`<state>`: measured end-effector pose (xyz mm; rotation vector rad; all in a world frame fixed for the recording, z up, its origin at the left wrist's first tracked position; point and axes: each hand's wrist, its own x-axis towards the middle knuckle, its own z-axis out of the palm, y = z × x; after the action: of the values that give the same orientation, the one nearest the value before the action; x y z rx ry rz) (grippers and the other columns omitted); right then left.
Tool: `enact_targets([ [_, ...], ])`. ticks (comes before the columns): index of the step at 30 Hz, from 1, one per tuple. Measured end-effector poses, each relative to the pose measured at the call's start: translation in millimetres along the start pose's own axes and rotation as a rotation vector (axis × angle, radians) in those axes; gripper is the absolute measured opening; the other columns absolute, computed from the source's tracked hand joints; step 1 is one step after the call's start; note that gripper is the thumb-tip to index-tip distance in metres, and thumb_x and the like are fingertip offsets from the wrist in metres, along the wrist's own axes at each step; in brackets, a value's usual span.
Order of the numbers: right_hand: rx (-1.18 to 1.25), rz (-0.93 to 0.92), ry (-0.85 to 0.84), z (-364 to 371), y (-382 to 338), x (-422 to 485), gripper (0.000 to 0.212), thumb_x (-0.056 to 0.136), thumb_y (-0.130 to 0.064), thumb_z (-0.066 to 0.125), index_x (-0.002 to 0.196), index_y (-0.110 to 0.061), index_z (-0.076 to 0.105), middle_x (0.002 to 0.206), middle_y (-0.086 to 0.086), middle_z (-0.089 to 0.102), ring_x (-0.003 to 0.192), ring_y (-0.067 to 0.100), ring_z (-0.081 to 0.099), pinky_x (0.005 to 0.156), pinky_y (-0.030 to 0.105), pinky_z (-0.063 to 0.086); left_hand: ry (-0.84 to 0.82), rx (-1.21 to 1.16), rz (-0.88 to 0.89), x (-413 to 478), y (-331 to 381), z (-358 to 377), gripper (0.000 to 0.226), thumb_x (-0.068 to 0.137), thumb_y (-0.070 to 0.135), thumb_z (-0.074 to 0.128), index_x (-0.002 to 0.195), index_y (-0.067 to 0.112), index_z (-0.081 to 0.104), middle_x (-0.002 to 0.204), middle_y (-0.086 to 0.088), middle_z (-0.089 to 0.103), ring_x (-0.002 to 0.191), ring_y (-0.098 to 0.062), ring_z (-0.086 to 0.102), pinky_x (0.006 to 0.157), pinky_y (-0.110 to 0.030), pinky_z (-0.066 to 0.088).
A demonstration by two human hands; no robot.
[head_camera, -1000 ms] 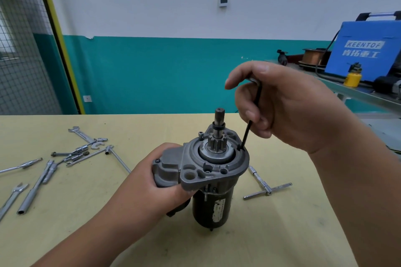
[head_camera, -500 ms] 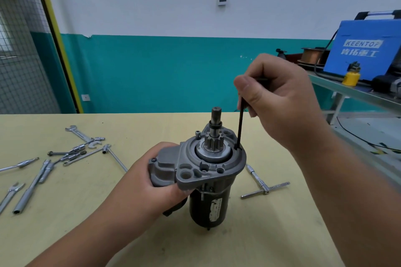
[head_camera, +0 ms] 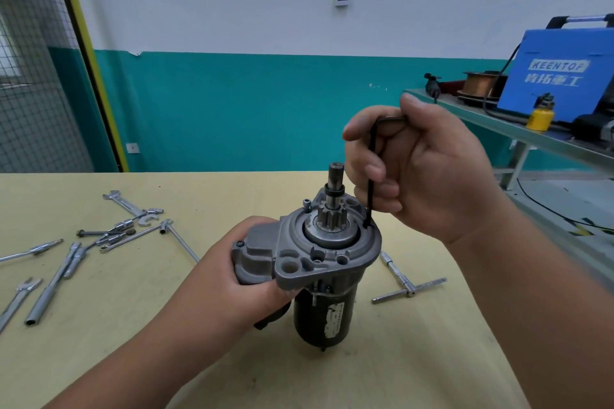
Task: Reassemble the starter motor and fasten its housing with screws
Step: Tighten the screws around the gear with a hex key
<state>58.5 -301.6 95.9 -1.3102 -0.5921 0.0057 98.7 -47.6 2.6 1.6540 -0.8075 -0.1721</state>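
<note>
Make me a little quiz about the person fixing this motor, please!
1. True or false: the left hand grips the grey-and-black metal starter motor.
2. What does the right hand hold? A) a red screwdriver B) a black L-shaped hex key C) a wooden hammer
3. Fill in: the silver T-handle wrench lies on the yellow table at the motor's ____ side.
Key: 1 true; 2 B; 3 right.
</note>
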Motion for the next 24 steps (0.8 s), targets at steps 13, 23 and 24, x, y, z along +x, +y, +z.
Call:
enact_targets([
  [13, -0.402, -0.114, 0.306, 19.6, -6.1, 0.6, 0.029, 0.102, -0.03, 0.052, 0.077, -0.019, 0.058, 0.056, 0.006, 0.052, 0.044, 0.019, 0.027, 0.039, 0.021, 0.028, 0.011, 0.031, 0.0, 0.1, -2.0, 0.2, 0.056, 0.067, 0.07, 0.082, 0.117, 0.05, 0.067, 0.113, 0.01, 0.077, 0.103, -0.007, 0.073, 0.082, -0.011, 0.056],
  [23, -0.82, -0.133, 0.343, 40.9, -21.0, -2.3, 0.041, 0.102, -0.014, 0.039, 0.113, -0.031, 0.075, 0.051, 0.011, 0.06, 0.041, 0.01, 0.043, 0.046, 0.015, 0.036, 0.006, 0.022, -0.003, 0.1, -1.1, 0.1, 0.052, 0.068, 0.066, 0.082, 0.115, 0.048, 0.067, 0.111, 0.01, 0.077, 0.103, -0.006, 0.072, 0.085, -0.005, 0.05],
  [24, -0.781, -0.099, 0.331, 40.8, -22.9, -2.3, 0.039, 0.1, -0.016, 0.039, 0.105, -0.029, 0.076, 0.052, 0.011, 0.06, 0.043, 0.017, 0.041, 0.044, 0.022, 0.034, 0.006, 0.021, -0.003, 0.0, -0.4, -0.1, 0.051, 0.068, 0.066, 0.082, 0.114, 0.049, 0.067, 0.111, 0.01, 0.077, 0.103, -0.006, 0.072, 0.084, -0.005, 0.049],
])
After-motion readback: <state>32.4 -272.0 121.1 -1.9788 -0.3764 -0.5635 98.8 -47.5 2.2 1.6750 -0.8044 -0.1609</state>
